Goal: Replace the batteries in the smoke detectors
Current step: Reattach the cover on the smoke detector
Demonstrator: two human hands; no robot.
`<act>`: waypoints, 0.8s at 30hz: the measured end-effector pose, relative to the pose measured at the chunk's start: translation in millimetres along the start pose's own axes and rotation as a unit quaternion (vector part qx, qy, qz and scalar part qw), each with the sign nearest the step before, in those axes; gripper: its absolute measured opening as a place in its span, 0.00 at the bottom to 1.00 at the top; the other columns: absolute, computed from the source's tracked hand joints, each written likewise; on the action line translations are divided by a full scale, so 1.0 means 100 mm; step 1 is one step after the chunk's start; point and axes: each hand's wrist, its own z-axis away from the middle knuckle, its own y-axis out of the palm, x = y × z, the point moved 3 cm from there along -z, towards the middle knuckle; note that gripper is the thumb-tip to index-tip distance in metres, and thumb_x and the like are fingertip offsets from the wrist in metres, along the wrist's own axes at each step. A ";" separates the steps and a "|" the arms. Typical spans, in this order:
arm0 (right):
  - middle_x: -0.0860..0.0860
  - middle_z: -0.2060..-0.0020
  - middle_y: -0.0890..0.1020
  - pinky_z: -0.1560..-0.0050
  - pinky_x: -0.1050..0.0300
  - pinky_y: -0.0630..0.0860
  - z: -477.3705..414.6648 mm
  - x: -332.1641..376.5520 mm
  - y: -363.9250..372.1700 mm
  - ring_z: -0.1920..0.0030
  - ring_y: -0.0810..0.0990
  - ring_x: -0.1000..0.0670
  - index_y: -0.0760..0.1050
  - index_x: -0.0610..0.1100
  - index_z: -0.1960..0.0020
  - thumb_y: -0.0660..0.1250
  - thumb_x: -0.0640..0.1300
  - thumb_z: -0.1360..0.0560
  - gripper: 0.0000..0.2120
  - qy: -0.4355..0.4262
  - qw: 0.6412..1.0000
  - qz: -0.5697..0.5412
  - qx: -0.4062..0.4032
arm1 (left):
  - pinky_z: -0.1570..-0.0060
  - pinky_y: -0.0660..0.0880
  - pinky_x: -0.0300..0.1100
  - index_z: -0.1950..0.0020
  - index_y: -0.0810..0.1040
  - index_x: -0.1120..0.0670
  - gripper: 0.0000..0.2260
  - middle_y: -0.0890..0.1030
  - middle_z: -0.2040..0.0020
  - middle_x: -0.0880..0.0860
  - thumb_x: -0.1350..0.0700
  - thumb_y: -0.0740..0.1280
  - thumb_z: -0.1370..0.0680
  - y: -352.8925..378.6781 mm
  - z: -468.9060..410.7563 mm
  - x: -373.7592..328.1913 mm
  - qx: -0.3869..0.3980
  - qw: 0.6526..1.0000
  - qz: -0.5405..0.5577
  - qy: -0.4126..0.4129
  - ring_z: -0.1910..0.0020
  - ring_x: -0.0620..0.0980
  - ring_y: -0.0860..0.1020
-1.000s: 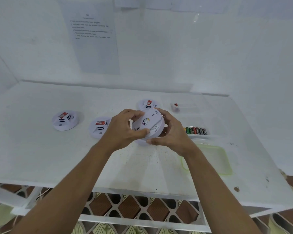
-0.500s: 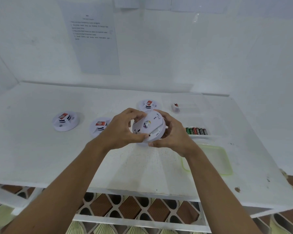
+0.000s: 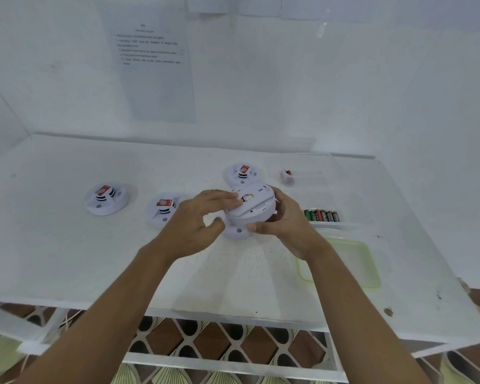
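- While the white table is scuffed and speckled, it sits boxed in by plain white walls, with a printed sheet stuck on the back one.
- Brown patterned floor tiles show under the front edge.
- right hand is curled round the held smoke detector, tilted just above mid-table; left hand lays fairly straight fingers across its face.
- Three other detectors sit on the table to the left and behind.
- Row of batteries lies to the right, and a green-rimmed tray is nearer the front edge.
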 end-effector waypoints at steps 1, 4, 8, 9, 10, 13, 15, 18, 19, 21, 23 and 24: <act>0.46 0.39 0.83 0.42 0.46 0.81 0.00 0.00 0.01 0.38 0.82 0.44 0.74 0.46 0.32 0.80 0.31 0.35 0.35 0.002 1.000 -0.010 -0.001 | 0.32 0.68 0.37 0.35 0.79 0.54 0.20 0.78 0.35 0.48 0.59 0.65 0.27 0.00 0.01 0.01 0.002 1.000 -0.014 0.017 0.32 0.45 0.73; 0.46 0.41 0.84 0.37 0.44 0.79 0.01 -0.02 0.05 0.37 0.81 0.44 0.77 0.44 0.35 0.78 0.38 0.32 0.27 0.012 1.000 -0.014 -0.012 | 0.34 0.69 0.38 0.33 0.78 0.54 0.20 0.79 0.36 0.48 0.54 0.71 0.25 0.02 0.03 0.05 -0.015 0.998 -0.054 0.041 0.34 0.46 0.74; 0.42 0.44 0.85 0.42 0.47 0.81 0.00 -0.04 0.07 0.47 0.84 0.40 0.77 0.41 0.35 0.77 0.46 0.28 0.24 0.046 0.999 0.008 -0.013 | 0.37 0.72 0.39 0.34 0.78 0.55 0.20 0.81 0.38 0.48 0.54 0.73 0.25 0.03 0.02 0.08 -0.017 0.997 -0.064 0.043 0.37 0.45 0.76; 0.43 0.44 0.85 0.42 0.47 0.81 0.00 -0.04 0.07 0.48 0.85 0.40 0.76 0.41 0.35 0.77 0.46 0.28 0.24 0.049 0.999 0.017 -0.014 | 0.37 0.72 0.38 0.34 0.79 0.55 0.20 0.81 0.38 0.48 0.53 0.73 0.25 0.03 0.03 0.07 -0.011 0.997 -0.064 0.041 0.38 0.44 0.76; 0.43 0.43 0.85 0.41 0.46 0.81 0.01 -0.05 0.06 0.46 0.85 0.41 0.76 0.41 0.34 0.77 0.45 0.27 0.24 0.047 0.998 0.025 -0.014 | 0.37 0.72 0.36 0.34 0.79 0.54 0.20 0.81 0.39 0.47 0.52 0.72 0.25 0.02 0.03 0.07 -0.003 0.998 -0.056 0.033 0.38 0.43 0.76; 0.47 0.40 0.84 0.40 0.47 0.81 0.04 -0.03 0.04 0.40 0.83 0.45 0.74 0.44 0.32 0.79 0.37 0.30 0.28 0.031 0.998 0.055 -0.011 | 0.39 0.71 0.31 0.39 0.82 0.51 0.15 0.80 0.39 0.44 0.54 0.70 0.25 -0.01 0.02 0.05 0.020 0.999 0.026 -0.039 0.38 0.39 0.76; 0.48 0.39 0.83 0.42 0.49 0.82 0.05 -0.02 0.04 0.40 0.83 0.46 0.73 0.46 0.30 0.80 0.33 0.32 0.33 0.025 0.998 0.063 0.002 | 0.41 0.74 0.36 0.44 0.83 0.50 0.08 0.81 0.41 0.42 0.57 0.71 0.23 -0.02 -0.02 0.03 0.025 0.994 0.069 -0.087 0.40 0.40 0.78; 0.52 0.39 0.82 0.42 0.47 0.82 0.06 -0.04 0.07 0.41 0.83 0.47 0.72 0.49 0.29 0.81 0.31 0.34 0.38 0.008 0.996 0.087 -0.003 | 0.46 0.78 0.44 0.47 0.82 0.48 0.10 0.83 0.46 0.41 0.51 0.75 0.27 -0.03 -0.10 0.03 0.016 0.987 0.085 -0.133 0.46 0.43 0.80; 0.53 0.39 0.82 0.42 0.47 0.82 0.06 -0.04 0.08 0.41 0.83 0.48 0.71 0.50 0.29 0.81 0.30 0.35 0.39 0.000 0.995 0.098 -0.010 | 0.47 0.79 0.44 0.47 0.82 0.47 0.13 0.83 0.47 0.41 0.48 0.76 0.29 -0.04 -0.12 0.03 0.016 0.986 0.081 -0.147 0.48 0.43 0.80; 0.56 0.40 0.81 0.43 0.46 0.83 0.05 -0.05 0.10 0.41 0.82 0.50 0.71 0.52 0.29 0.81 0.30 0.36 0.41 -0.013 0.994 0.110 -0.018 | 0.48 0.79 0.42 0.44 0.80 0.45 0.19 0.82 0.47 0.41 0.44 0.78 0.32 -0.04 -0.16 0.03 0.021 0.985 0.060 -0.162 0.49 0.42 0.80; 0.56 0.39 0.81 0.44 0.45 0.83 0.05 -0.06 0.11 0.41 0.82 0.49 0.70 0.52 0.28 0.82 0.30 0.36 0.42 -0.023 0.993 0.116 -0.021 | 0.49 0.79 0.39 0.40 0.80 0.46 0.24 0.80 0.46 0.41 0.43 0.79 0.34 -0.04 -0.19 0.00 0.021 0.986 0.031 -0.162 0.49 0.40 0.80; 0.56 0.39 0.80 0.44 0.44 0.83 0.04 -0.06 0.11 0.41 0.82 0.48 0.70 0.52 0.28 0.82 0.30 0.37 0.43 -0.026 0.992 0.118 -0.022 | 0.50 0.78 0.37 0.39 0.79 0.47 0.25 0.80 0.46 0.41 0.44 0.79 0.34 -0.04 -0.20 -0.01 0.018 0.986 0.019 -0.164 0.49 0.39 0.79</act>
